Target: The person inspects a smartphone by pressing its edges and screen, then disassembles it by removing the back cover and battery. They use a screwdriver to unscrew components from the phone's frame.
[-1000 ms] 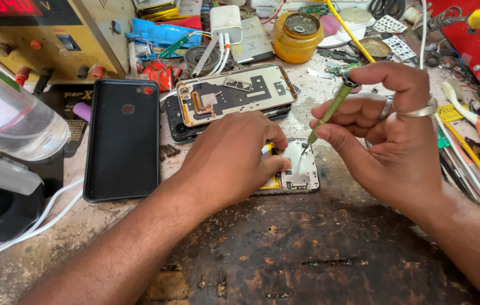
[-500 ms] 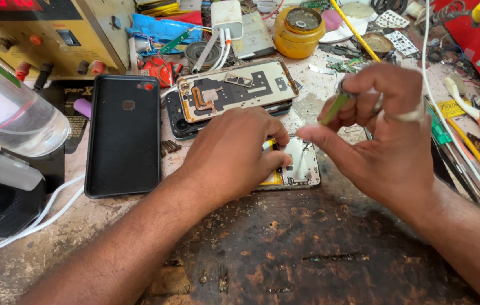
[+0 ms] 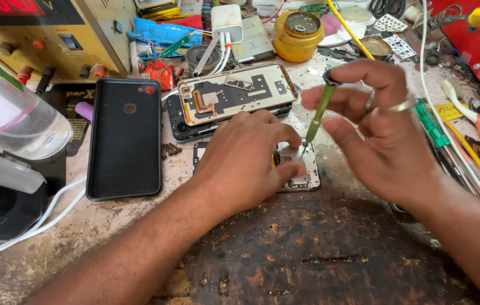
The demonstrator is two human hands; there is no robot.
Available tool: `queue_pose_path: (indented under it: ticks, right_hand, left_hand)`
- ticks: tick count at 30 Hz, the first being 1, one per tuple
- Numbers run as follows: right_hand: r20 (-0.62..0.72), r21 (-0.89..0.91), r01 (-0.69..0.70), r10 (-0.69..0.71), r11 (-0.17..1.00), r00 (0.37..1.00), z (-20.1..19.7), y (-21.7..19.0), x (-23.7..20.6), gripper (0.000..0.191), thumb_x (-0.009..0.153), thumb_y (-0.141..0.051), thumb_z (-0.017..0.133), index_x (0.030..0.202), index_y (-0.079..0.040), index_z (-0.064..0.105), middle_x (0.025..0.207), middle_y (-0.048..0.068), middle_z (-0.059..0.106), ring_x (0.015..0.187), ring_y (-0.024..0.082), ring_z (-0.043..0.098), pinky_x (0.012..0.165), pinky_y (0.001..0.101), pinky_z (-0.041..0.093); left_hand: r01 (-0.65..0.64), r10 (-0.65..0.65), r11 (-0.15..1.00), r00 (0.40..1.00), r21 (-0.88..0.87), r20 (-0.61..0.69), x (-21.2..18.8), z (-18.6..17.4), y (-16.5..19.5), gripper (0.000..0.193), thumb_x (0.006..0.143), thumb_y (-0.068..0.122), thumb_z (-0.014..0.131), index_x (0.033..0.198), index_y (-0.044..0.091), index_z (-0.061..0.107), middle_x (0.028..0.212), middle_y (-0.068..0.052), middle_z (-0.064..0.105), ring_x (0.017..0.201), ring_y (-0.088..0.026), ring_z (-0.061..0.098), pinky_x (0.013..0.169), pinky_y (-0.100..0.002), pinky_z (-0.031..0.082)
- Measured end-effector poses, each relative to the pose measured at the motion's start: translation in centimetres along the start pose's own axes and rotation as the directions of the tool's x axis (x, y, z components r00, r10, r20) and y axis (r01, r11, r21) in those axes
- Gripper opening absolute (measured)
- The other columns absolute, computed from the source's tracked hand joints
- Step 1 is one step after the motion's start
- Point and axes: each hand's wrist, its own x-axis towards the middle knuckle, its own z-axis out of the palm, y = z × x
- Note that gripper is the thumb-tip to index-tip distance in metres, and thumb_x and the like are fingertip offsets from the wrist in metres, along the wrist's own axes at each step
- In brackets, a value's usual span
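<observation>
My left hand (image 3: 245,161) presses down on an opened phone (image 3: 302,169) lying flat on the worn bench, covering most of it. My right hand (image 3: 375,130) holds a small green screwdriver (image 3: 319,113) upright, its tip touching the phone's exposed metal plate near the top right corner. Just behind lies another dismantled phone (image 3: 234,96) with a gold frame and bare circuit board. A black phone back cover (image 3: 124,144) rests to the left.
A yellow bench power supply (image 3: 42,36) stands at the back left, a clear plastic bottle (image 3: 8,118) at the left edge. A yellow tin (image 3: 299,34), cables, loose screws (image 3: 171,149) and tools clutter the back. More screwdrivers (image 3: 432,124) lie at the right.
My right hand has tilted the screwdriver more upright and set its tip on the phone's plate. My left hand has stayed on the phone.
</observation>
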Motion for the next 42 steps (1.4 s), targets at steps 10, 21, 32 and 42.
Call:
queue_pose_path:
  ticks: [10, 21, 32, 42]
  right_hand:
    - [-0.037, -0.09, 0.17, -0.173, 0.981, 0.984, -0.03, 0.46, -0.14, 0.056, 0.097, 0.006, 0.069, 0.134, -0.008, 0.029, 0.119, 0.016, 0.051, 0.115, 0.017, 0.062, 0.1, 0.0313, 0.057]
    - [-0.018, 0.078, -0.026, 0.027, 0.997, 0.999, 0.19, -0.23, -0.19, 0.047, 0.098, 0.005, 0.057, 0.132, -0.011, 0.028, 0.118, 0.013, 0.069, 0.119, 0.018, 0.07, 0.092, 0.0281, 0.058]
    - [-0.114, -0.096, 0.098, -0.108, 0.991, 0.988, 0.47, -0.22, -0.21, 0.066, 0.091, 0.004, 0.076, 0.134, -0.009, 0.028, 0.118, 0.016, 0.056, 0.111, 0.018, 0.064, 0.1, 0.034, 0.06]
    - [-0.019, -0.034, 0.091, -0.092, 0.995, 0.996, 0.09, 0.5, -0.63, 0.063, 0.102, 0.006, 0.07, 0.143, -0.014, 0.026, 0.117, 0.014, 0.063, 0.112, 0.018, 0.073, 0.101, 0.0327, 0.064]
  left_hand:
    - [0.012, -0.011, 1.0, 1.0, -0.024, 0.011, 0.22, 0.77, -0.2, 0.03, 0.079, 0.038, 0.081, 0.105, 0.023, 0.078, 0.113, -0.005, 0.066, 0.112, -0.028, 0.056, 0.097, -0.047, 0.041]
    - [0.043, -0.042, 0.999, 0.998, -0.03, 0.038, 0.31, 0.71, -0.03, 0.032, 0.079, 0.038, 0.08, 0.107, 0.023, 0.079, 0.116, -0.005, 0.066, 0.114, -0.027, 0.055, 0.1, -0.047, 0.039]
    - [0.022, -0.022, 0.999, 1.0, -0.044, 0.005, 0.23, 0.85, -0.33, 0.032, 0.079, 0.038, 0.08, 0.108, 0.023, 0.08, 0.117, -0.005, 0.067, 0.115, -0.028, 0.057, 0.099, -0.046, 0.041]
    - [0.061, -0.059, 0.998, 0.997, -0.034, 0.043, 0.36, 0.62, -0.01, 0.031, 0.078, 0.039, 0.08, 0.105, 0.023, 0.08, 0.118, -0.005, 0.066, 0.114, -0.028, 0.057, 0.1, -0.046, 0.041]
